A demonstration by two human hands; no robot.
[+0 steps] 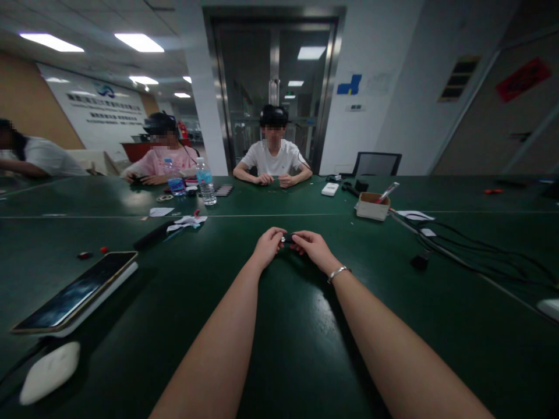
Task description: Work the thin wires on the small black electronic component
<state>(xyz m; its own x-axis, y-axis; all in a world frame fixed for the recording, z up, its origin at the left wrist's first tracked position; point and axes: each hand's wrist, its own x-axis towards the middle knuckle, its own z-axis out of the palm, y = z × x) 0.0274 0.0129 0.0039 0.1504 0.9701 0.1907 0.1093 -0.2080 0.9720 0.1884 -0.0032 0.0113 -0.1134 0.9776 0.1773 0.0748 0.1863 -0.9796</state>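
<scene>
A small dark object [288, 238] with a shiny silvery end is held between my two hands over the green table [288, 326]. My left hand [268, 247] pinches its silvery left end. On the right side, the fingers of my right hand [315, 249] are closed on its dark part. The object is too small to name. A silver bracelet [338, 273] circles my right wrist.
At left lie a phone [78, 291] on a white block and a white mouse-like object [51, 372]. Bottles [205, 183] stand farther back. A small box [373, 208] and black cables [480, 247] are at right. A person [273, 157] sits opposite.
</scene>
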